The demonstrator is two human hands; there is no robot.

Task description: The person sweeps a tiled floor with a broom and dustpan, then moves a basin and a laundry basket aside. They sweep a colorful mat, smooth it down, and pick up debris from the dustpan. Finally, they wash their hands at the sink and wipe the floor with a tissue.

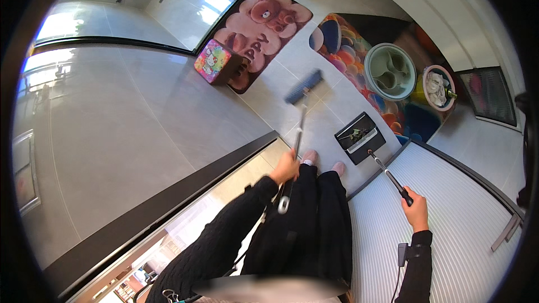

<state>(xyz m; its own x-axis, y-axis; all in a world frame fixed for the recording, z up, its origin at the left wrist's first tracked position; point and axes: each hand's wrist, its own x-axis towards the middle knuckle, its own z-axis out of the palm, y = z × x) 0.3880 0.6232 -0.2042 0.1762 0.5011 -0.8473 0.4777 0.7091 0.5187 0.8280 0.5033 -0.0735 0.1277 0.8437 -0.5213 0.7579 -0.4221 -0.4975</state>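
My left hand (285, 169) is wrapped round the grey-and-white handle of a broom (304, 91). Its blue head, a little blurred, is over the grey tiles ahead of my feet. In my right hand (415, 210) is the black grip of a long-handled dustpan (363, 155). The black pan lies on the floor in front and to the right of my feet, with a pale comb-like row of teeth along it. A small heap of greenish and dark debris (357, 134) sits in the pan. A gap of bare tile separates the broom head from the dustpan.
A brown bear-patterned mat (263, 32) lies ahead, with a colourful box-like stool (213, 63) at its left edge. Right of the tiles, a pebble-patterned mat (349, 50) bears a grey-green basin (370, 62) and a pink-rimmed bin (447, 71). A ribbed door panel (432, 191) stands at right.
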